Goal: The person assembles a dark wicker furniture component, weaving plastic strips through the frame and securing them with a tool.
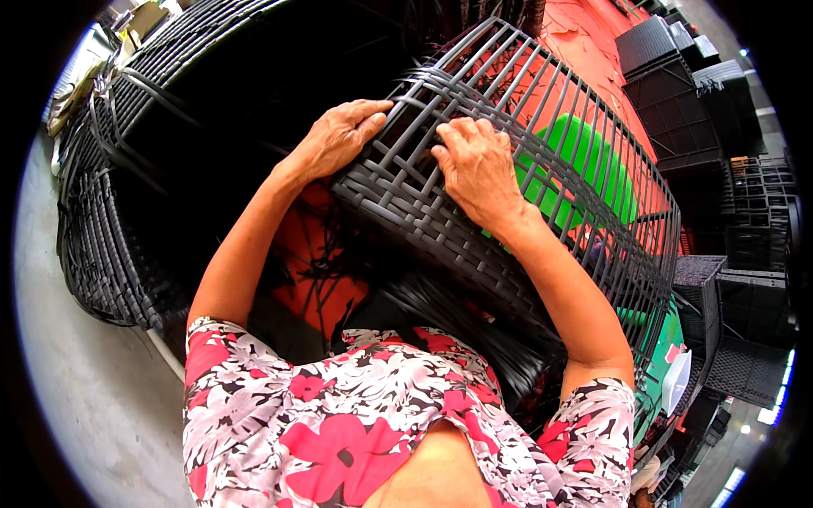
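Note:
A dark grey wicker furniture piece (pixel 440 227) stands tilted in front of me. Its near edge is tightly woven in flat plastic strips, while long parallel strands run open across the rest. My left hand (pixel 343 135) is closed on its left edge, thumb and fingers pressed together by the corner. Further right, my right hand (pixel 484 173) curls its fingers over the open strands just past the woven band; the strip under the fingertips is partly hidden. Several loose strips (pixel 428 78) cross the frame beyond my hands.
A large black wicker piece (pixel 102 245) curves along the left. Red sheeting (pixel 584 42) and a bright green object (pixel 559 169) show behind the strands. Loose dark strips (pixel 466 326) hang near my lap. Stacked dark wicker furniture (pixel 673 110) stands at the right.

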{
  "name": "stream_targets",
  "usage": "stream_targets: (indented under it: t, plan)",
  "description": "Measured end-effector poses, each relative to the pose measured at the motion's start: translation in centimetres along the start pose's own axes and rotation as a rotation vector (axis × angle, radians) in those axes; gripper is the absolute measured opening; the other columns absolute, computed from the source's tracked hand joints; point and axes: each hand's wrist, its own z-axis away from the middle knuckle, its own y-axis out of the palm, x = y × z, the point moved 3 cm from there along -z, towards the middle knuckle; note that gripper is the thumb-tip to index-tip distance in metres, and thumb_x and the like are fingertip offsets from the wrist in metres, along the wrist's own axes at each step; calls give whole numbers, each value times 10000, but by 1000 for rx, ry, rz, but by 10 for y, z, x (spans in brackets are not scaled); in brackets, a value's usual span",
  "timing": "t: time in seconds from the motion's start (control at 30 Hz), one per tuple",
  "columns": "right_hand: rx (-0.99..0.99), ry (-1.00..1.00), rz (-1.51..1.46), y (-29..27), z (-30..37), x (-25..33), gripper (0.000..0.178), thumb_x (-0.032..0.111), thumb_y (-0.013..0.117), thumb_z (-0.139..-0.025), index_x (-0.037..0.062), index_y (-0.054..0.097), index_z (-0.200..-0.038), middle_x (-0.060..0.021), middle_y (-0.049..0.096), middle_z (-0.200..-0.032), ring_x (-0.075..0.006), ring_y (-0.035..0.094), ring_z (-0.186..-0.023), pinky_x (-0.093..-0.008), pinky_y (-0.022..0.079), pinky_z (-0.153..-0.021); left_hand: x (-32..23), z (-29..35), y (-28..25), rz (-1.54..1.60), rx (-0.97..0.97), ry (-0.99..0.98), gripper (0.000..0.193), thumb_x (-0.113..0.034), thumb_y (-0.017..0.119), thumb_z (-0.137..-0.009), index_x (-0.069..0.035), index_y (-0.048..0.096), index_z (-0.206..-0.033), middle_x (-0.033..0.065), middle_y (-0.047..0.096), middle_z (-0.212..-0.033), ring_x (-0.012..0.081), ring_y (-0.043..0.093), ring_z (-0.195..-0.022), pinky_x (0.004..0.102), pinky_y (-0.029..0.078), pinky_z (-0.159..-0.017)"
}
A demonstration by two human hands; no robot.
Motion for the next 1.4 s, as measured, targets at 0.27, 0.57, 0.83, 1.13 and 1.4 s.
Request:
stream_targets:
  t: [0.27, 0.57, 0.83, 1.13, 1.4]
  plan:
    - [48, -14, 121, 7, -3, -19, 289, 288, 565, -829, 57, 570, -1003, -87, 565, -968, -273, 537, -932, -435, 413, -765, 14, -45, 19, 130, -12, -67, 366, -258, 483, -931, -55, 534, -1232, 150, 599, -1161, 247, 577, -1053, 322, 440, -905]
    - [298, 138, -43, -67, 111, 30, 778, 512, 642, -719, -12, 437, -1256, -225, 410, -1312, -376, 356, -1242, -500, 260, -1014, -69, 43, 9, -279, 302, 331, 868, -551, 701, -617, -73, 470, -1304, 108, 385, -1402, 324, 240, -1349, 455, 230, -1082]
    - [-43, 275, -131, -109, 134, -4, 571, 370, 665, -746, 18, 520, -1173, -151, 514, -1176, -324, 462, -1091, -443, 347, -963, -120, 32, 14, -292, 91, 388, 362, -135, 612, -777, -15, 612, -1118, 131, 553, -1220, 324, 409, -1234, 429, 313, -1028]
    - [206, 636, 220, -102, 184, -94, 525, 456, 531, -853, 6, 535, -1123, -126, 595, -1028, -295, 521, -993, -456, 414, -812, -157, -49, 148, -462, 460, 718, 267, -232, 581, -861, -22, 571, -1026, 108, 587, -954, 282, 485, -918, 387, 359, -846]
    - [-123, 552, 172, -123, 194, -107, 456, 450, 521, -864, 17, 573, -997, -154, 597, -946, -321, 569, -885, -441, 439, -771, -198, -50, 181, -295, 377, 885, 187, -195, 624, -819, -20, 614, -884, 105, 598, -794, 273, 536, -823, 396, 376, -743]
